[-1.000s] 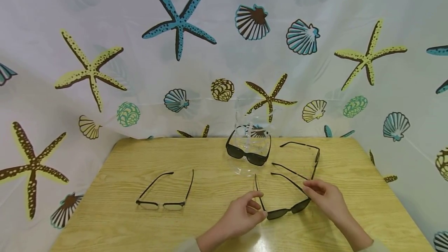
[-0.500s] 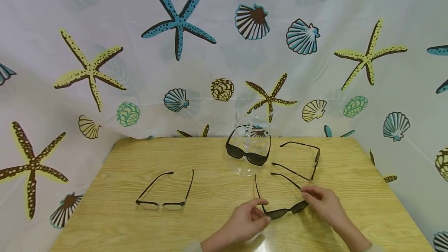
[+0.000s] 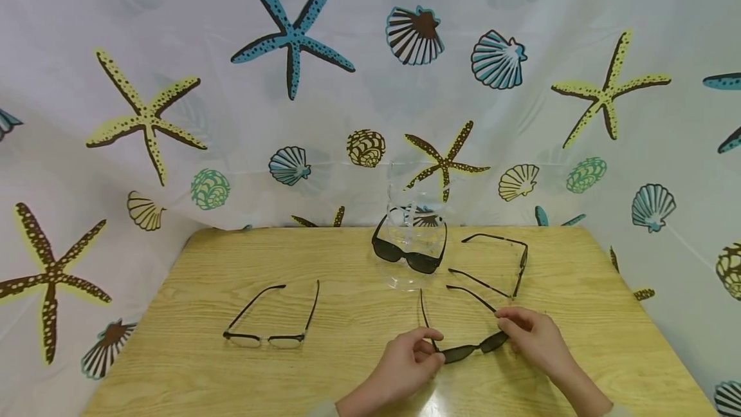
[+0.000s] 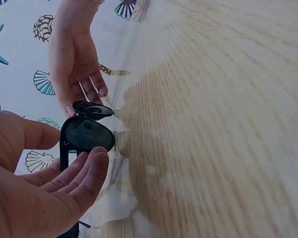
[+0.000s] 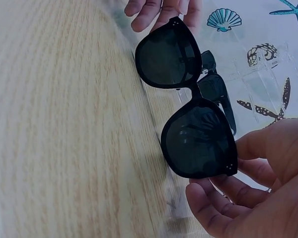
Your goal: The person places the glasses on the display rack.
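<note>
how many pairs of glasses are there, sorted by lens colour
Dark: 2 (front sunglasses, rear sunglasses)
Clear: 1 (eyeglasses at left)
Unsure, lenses seen edge-on: 1 (glasses at right)
Total: 4

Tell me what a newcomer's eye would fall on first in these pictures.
Probably the pale cloth behind the table, with its big starfish prints and seashell prints. Next come the dark sunglasses in front, right of centre, held between the person's left grip and right grip. Behind them, a second dark pair sits on a clear stand near the table's back edge.
</note>
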A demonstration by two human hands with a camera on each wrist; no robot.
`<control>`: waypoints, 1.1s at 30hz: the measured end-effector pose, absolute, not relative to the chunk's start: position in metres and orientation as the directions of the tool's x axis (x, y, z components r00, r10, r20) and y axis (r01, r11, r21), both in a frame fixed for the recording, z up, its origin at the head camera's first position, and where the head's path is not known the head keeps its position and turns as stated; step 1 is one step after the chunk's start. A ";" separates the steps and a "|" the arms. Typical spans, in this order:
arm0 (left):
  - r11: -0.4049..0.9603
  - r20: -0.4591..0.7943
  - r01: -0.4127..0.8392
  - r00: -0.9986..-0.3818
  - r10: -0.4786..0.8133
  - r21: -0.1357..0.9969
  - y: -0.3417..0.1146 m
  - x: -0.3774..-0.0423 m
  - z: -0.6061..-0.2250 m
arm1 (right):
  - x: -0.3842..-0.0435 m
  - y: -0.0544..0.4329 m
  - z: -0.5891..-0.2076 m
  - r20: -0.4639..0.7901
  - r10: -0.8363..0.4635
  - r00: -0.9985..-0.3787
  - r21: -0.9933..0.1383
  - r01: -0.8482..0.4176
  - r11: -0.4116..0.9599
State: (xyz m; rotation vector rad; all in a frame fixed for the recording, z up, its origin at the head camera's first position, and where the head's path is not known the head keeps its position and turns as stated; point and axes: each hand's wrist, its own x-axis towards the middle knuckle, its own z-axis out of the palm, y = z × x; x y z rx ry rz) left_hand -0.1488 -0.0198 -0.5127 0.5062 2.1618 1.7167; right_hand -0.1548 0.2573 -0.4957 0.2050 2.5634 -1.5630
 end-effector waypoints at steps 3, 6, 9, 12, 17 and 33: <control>0.207 -0.039 0.063 -0.890 0.455 0.976 -0.019 -0.149 -0.513 | -0.155 0.257 -0.496 -0.179 0.044 -0.983 -0.871 0.179 0.457; 0.199 -0.027 0.070 -0.894 0.447 0.977 -0.018 -0.150 -0.513 | -0.155 0.257 -0.496 -0.180 0.039 -0.983 -0.870 0.177 0.461; 0.194 -0.012 0.083 -0.897 0.442 0.977 -0.019 -0.150 -0.513 | -0.155 0.257 -0.495 -0.183 0.037 -0.982 -0.870 0.179 0.460; 0.193 0.002 0.096 -0.900 0.435 0.976 -0.020 -0.150 -0.511 | -0.155 0.257 -0.492 -0.187 0.036 -0.982 -0.874 0.183 0.450; 0.219 0.027 0.130 -0.906 0.422 0.967 -0.024 -0.151 -0.504 | -0.154 0.255 -0.486 -0.192 0.026 -0.981 -0.885 0.185 0.428; 0.290 0.059 0.177 -0.926 0.373 0.941 -0.044 -0.160 -0.493 | -0.149 0.247 -0.474 -0.165 -0.043 -0.985 -0.907 0.135 0.399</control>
